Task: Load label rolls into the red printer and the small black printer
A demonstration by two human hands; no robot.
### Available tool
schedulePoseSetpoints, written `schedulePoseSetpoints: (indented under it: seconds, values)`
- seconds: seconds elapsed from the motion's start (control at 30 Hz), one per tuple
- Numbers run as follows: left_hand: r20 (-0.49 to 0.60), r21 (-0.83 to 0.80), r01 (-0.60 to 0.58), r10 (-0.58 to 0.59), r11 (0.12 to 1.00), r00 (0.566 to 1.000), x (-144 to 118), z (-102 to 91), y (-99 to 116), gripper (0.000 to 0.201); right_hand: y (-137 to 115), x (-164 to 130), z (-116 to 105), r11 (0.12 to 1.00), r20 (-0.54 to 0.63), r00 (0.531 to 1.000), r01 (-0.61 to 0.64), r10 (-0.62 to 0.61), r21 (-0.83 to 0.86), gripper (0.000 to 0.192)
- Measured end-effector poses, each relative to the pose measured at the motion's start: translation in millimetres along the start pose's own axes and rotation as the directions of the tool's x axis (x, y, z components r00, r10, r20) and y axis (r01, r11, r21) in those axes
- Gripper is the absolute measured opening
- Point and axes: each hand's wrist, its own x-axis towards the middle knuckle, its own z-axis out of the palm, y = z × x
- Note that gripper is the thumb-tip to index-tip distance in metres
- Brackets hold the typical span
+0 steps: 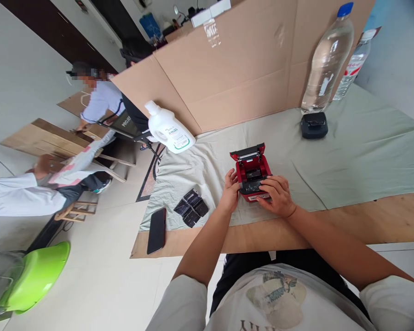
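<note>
A small red and black portable printer (251, 183) sits on the cloth in front of me with its lid (247, 152) raised, showing a red inner compartment. My left hand (230, 191) grips its left side, fingers curled along the edge. My right hand (276, 194) holds the front right corner, fingers over the dark front part and thumb at the front edge. The fingers partly hide that dark surface. Left of the printer lies a creased black sheet or pouch (191, 208), its kind unclear. A black phone (156, 231) lies at the table's front left corner.
A cardboard panel (227, 78) stands along the back. A white jug (169, 128) tilts at the back left. At the back right are a large water bottle (327, 64), a smaller bottle (354, 64) and a black case (313, 125). Two people sit beyond the left side.
</note>
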Motion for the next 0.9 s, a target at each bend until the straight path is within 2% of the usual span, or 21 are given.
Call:
schedulePoseSetpoints:
  seconds: [0.07, 0.13, 0.2, 0.23, 0.27, 0.33, 0.4, 0.43, 0.5, 0.63, 0.7, 0.73, 0.8, 0.87, 0.9]
  values:
    - [-0.046, 0.146, -0.032, 0.039, 0.989, 0.998, 2.2, -3.1, 3.9, 0.061, 2.4, -1.3, -0.1, 0.999, -0.006, 1.000, -0.012, 0.012, 0.040, 0.039]
    - [-0.074, 0.382, -0.140, 0.182, 0.913, 0.981, 6.2, -2.4, 12.1, 0.046, 5.5, -2.4, 0.0, 0.996, -0.021, 0.999, -0.044, 0.046, 0.084, 0.046]
    - [0.007, 0.625, -0.252, 0.317, 0.739, 0.948, 12.6, 4.5, 23.5, 0.032, 9.4, -2.8, 0.2, 0.990, -0.045, 0.995, -0.080, 0.086, 0.115, 0.052]
    - [0.087, 0.722, -0.288, 0.330, 0.630, 0.940, 16.6, 10.3, 29.6, 0.028, 11.4, -2.7, 0.4, 0.988, -0.058, 0.993, -0.092, 0.100, 0.124, 0.054]
    - [0.173, 0.802, -0.311, 0.299, 0.511, 0.938, 21.2, 17.5, 35.5, 0.027, 13.2, -2.5, 0.6, 0.987, -0.071, 0.992, -0.099, 0.108, 0.128, 0.055]
    - [0.303, 0.913, -0.329, 0.138, 0.243, 0.943, 31.0, 34.1, 45.3, 0.029, 16.3, -2.0, 0.8, 0.986, -0.091, 0.989, -0.106, 0.118, 0.128, 0.056]
    - [0.326, 0.944, -0.328, -0.059, -0.030, 0.943, 40.9, 50.7, 51.0, 0.030, 18.2, -1.8, 0.9, 0.985, -0.093, 0.987, -0.116, 0.128, 0.126, 0.055]
    - [0.309, 0.936, -0.325, -0.130, -0.131, 0.942, 45.4, 57.9, 52.2, 0.029, 18.7, -1.9, 0.9, 0.985, -0.089, 0.987, -0.121, 0.133, 0.125, 0.054]
    - [0.272, 0.920, -0.316, -0.205, -0.230, 0.940, 53.2, 69.0, 51.8, 0.024, 19.4, -2.5, 0.9, 0.984, -0.078, 0.987, -0.129, 0.139, 0.127, 0.052]
    - [0.250, 0.931, -0.289, -0.188, -0.223, 0.950, 60.9, 75.4, 45.9, 0.014, 21.3, -3.7, 1.3, 0.981, -0.061, 0.987, -0.139, 0.148, 0.133, 0.050]
    - [0.275, 0.943, -0.294, -0.131, -0.155, 0.952, 59.3, 70.2, 43.1, 0.020, 22.5, -4.2, 1.6, 0.981, -0.056, 0.986, -0.146, 0.154, 0.130, 0.049]
    - [0.302, 0.949, -0.307, -0.080, -0.067, 0.950, 57.0, 65.2, 42.1, 0.025, 23.0, -4.5, 1.8, 0.980, -0.052, 0.986, -0.150, 0.158, 0.128, 0.049]
    - [0.362, 0.903, -0.366, 0.063, 0.225, 0.930, 49.8, 49.7, 41.9, 0.034, 23.9, -5.2, 2.2, 0.979, -0.038, 0.985, -0.164, 0.170, 0.124, 0.048]
    - [0.389, 0.716, -0.423, 0.187, 0.555, 0.902, 41.0, 26.0, 45.4, 0.035, 24.3, -6.0, 2.3, 0.976, -0.019, 0.983, -0.178, 0.181, 0.124, 0.048]
    - [0.390, 0.608, -0.422, 0.210, 0.672, 0.897, 36.8, 10.8, 48.9, 0.034, 24.5, -6.3, 2.3, 0.975, -0.011, 0.982, -0.183, 0.186, 0.126, 0.047]
